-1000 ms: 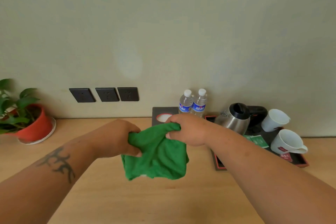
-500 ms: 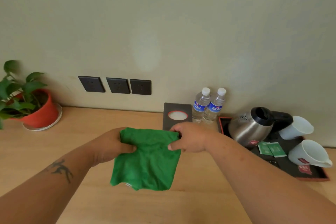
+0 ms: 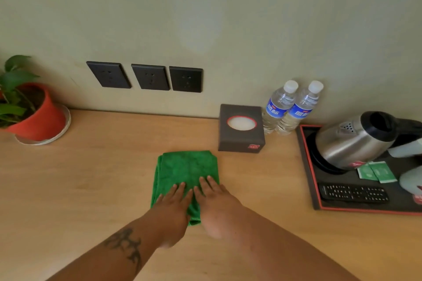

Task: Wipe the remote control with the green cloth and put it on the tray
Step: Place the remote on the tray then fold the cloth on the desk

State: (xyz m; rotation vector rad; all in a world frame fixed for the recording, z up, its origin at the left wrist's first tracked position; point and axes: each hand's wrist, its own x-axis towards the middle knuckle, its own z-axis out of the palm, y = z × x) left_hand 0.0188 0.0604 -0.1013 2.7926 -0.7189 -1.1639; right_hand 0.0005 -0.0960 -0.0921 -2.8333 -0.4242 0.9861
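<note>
Hands lay flat and open, left hand and right hand side by side pressing the green cloth, gripping nothing. Half a second before, both pinched the cloth in the air; now it sat folded on the wooden desk. Remote control already lay on the tray, well apart to the right, so task looked finished. Kettle, sachets, tissue box, two bottles and potted plant blocked nothing.
</note>
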